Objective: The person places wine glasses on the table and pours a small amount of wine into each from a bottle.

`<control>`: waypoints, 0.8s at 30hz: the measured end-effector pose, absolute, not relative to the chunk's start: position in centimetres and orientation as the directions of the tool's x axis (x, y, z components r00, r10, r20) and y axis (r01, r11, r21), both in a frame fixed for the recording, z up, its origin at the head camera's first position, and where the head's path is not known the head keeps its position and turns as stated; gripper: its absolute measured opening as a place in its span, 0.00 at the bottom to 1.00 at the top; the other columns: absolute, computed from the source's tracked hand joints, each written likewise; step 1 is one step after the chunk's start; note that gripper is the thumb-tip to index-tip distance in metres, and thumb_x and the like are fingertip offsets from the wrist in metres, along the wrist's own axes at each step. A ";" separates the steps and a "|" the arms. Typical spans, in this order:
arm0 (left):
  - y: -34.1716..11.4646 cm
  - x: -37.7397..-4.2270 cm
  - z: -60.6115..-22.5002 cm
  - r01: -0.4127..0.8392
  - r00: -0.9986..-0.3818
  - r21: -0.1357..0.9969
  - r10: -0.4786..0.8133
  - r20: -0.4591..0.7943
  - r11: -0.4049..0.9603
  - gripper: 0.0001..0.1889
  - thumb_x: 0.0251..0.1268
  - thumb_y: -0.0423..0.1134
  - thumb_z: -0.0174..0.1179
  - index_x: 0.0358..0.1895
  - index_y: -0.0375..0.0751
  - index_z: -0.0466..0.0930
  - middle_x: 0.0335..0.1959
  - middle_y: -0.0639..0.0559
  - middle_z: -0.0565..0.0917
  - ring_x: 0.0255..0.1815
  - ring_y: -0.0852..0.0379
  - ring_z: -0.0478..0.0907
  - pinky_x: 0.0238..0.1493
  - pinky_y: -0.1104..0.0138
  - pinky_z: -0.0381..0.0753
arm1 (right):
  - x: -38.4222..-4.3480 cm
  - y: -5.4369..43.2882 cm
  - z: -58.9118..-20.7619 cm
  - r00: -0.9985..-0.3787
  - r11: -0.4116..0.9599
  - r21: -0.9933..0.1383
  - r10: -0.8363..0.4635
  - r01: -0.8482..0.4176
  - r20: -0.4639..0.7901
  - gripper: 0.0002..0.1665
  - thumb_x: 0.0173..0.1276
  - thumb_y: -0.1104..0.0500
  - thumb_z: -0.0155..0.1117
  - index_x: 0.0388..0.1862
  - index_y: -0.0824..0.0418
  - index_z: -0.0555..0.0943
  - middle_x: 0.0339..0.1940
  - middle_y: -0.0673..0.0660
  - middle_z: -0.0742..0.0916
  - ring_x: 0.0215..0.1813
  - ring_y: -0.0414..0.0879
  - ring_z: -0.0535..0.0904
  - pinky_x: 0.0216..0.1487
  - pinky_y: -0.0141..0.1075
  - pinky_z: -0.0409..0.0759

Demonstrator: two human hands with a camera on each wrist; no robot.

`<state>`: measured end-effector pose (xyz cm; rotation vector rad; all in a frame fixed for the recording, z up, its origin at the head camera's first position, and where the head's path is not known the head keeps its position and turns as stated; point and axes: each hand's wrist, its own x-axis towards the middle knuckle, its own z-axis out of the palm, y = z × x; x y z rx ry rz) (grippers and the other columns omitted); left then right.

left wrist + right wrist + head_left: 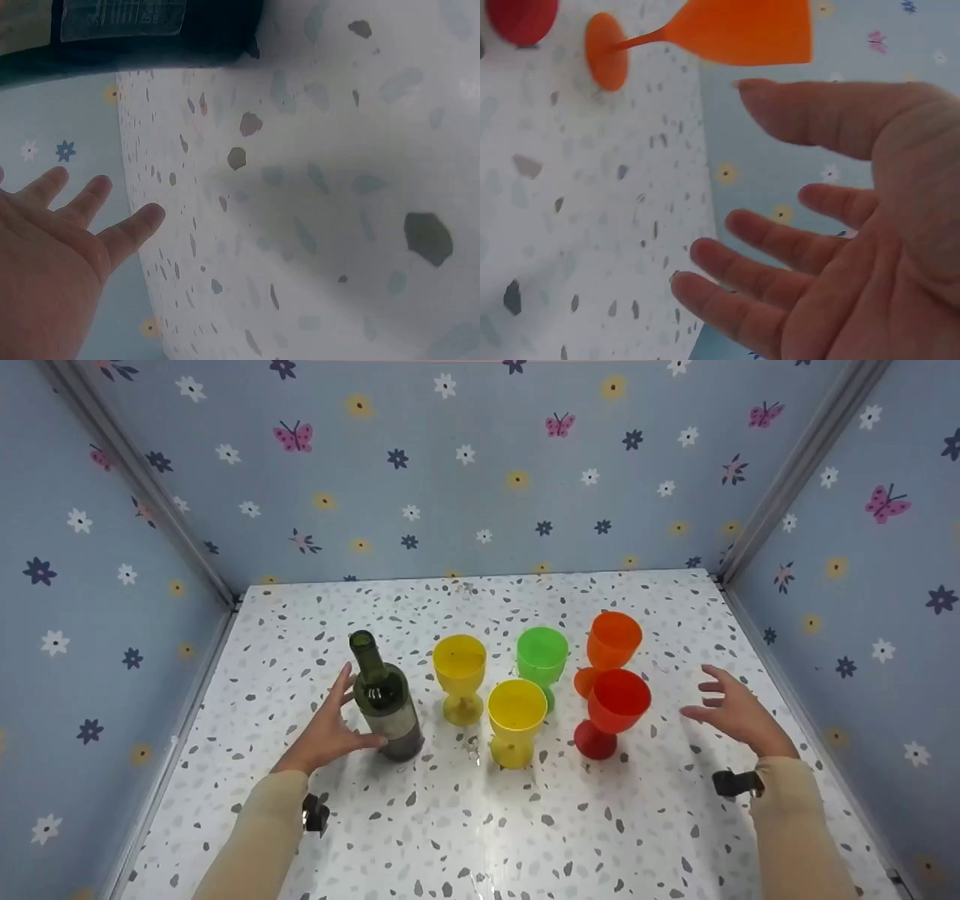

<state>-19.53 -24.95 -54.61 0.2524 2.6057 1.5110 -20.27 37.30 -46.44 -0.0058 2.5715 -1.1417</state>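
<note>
Left hand (326,737) spread beside bottle (391,706), not gripping; right hand (739,714) empty, fingers loose. Best wrap bottle squarely, upright.

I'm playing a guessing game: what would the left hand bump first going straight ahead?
Most likely the bottle, right beside the left hand; whether they touch is hard to tell.

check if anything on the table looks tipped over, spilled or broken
Nothing stands out: the bottle, rear yellow goblet, front yellow goblet, green goblet, orange goblet and red goblet all stand upright, with no visible spills or cracks.
</note>
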 end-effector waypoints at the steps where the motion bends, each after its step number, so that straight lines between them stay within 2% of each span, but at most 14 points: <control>1: -24.8 -19.5 -54.7 0.080 -0.980 0.877 0.198 -0.017 0.474 0.73 0.39 0.50 0.81 0.80 0.64 0.28 0.80 0.40 0.45 0.76 0.35 0.52 0.68 0.34 0.51 | -20.0 37.0 -46.0 -0.953 0.675 -0.727 -0.122 0.126 -0.278 0.66 0.62 0.40 0.71 0.81 0.62 0.40 0.74 0.75 0.61 0.72 0.70 0.60 0.64 0.62 0.67; 4: -24.3 -19.3 -55.1 0.060 -0.985 0.896 0.173 -0.019 0.439 0.72 0.40 0.49 0.81 0.79 0.66 0.28 0.80 0.42 0.45 0.76 0.36 0.51 0.66 0.33 0.55 | -19.1 35.7 -44.5 -0.974 0.669 -0.738 -0.095 0.090 -0.204 0.65 0.62 0.38 0.70 0.81 0.61 0.41 0.74 0.73 0.62 0.72 0.69 0.61 0.63 0.61 0.68; 8: -23.5 -19.2 -55.6 0.050 -0.989 0.908 0.146 -0.012 0.416 0.70 0.43 0.49 0.80 0.80 0.63 0.29 0.81 0.45 0.45 0.76 0.36 0.50 0.66 0.33 0.53 | -18.3 33.4 -42.9 -0.993 0.645 -0.764 -0.086 0.008 -0.083 0.63 0.61 0.40 0.71 0.82 0.60 0.44 0.74 0.72 0.64 0.71 0.69 0.63 0.63 0.61 0.68; 13: -22.5 -19.0 -56.3 0.048 -0.994 0.926 0.107 0.008 0.375 0.68 0.43 0.49 0.80 0.80 0.62 0.32 0.80 0.47 0.48 0.76 0.34 0.51 0.66 0.32 0.53 | -17.7 30.1 -41.7 -0.992 0.581 -0.804 -0.094 -0.126 0.087 0.57 0.61 0.47 0.73 0.80 0.62 0.52 0.71 0.67 0.71 0.70 0.63 0.67 0.65 0.54 0.68; 17: -21.9 -18.8 -56.7 0.047 -0.997 0.937 0.067 0.025 0.345 0.67 0.43 0.47 0.80 0.81 0.59 0.36 0.79 0.46 0.51 0.75 0.35 0.52 0.66 0.33 0.54 | -17.4 27.2 -41.5 -0.973 0.474 -0.850 -0.123 -0.231 0.196 0.51 0.60 0.54 0.75 0.77 0.63 0.59 0.69 0.62 0.74 0.70 0.57 0.69 0.64 0.46 0.70; 21: -21.3 -18.5 -56.8 0.051 -0.998 0.948 0.042 0.040 0.315 0.64 0.45 0.41 0.80 0.81 0.53 0.40 0.77 0.46 0.57 0.76 0.41 0.53 0.71 0.40 0.51 | -17.3 24.1 -42.1 -0.953 0.391 -0.872 -0.188 -0.294 0.237 0.47 0.59 0.60 0.76 0.74 0.64 0.65 0.67 0.59 0.76 0.68 0.54 0.72 0.63 0.40 0.72; 24: -20.7 -18.4 -56.8 0.066 -0.998 0.955 0.013 0.065 0.289 0.61 0.45 0.39 0.80 0.80 0.52 0.45 0.75 0.48 0.62 0.75 0.46 0.56 0.73 0.45 0.49 | -17.2 21.7 -43.2 -0.943 0.406 -0.862 -0.255 -0.303 0.212 0.42 0.59 0.62 0.75 0.71 0.63 0.68 0.67 0.58 0.77 0.67 0.52 0.73 0.63 0.40 0.73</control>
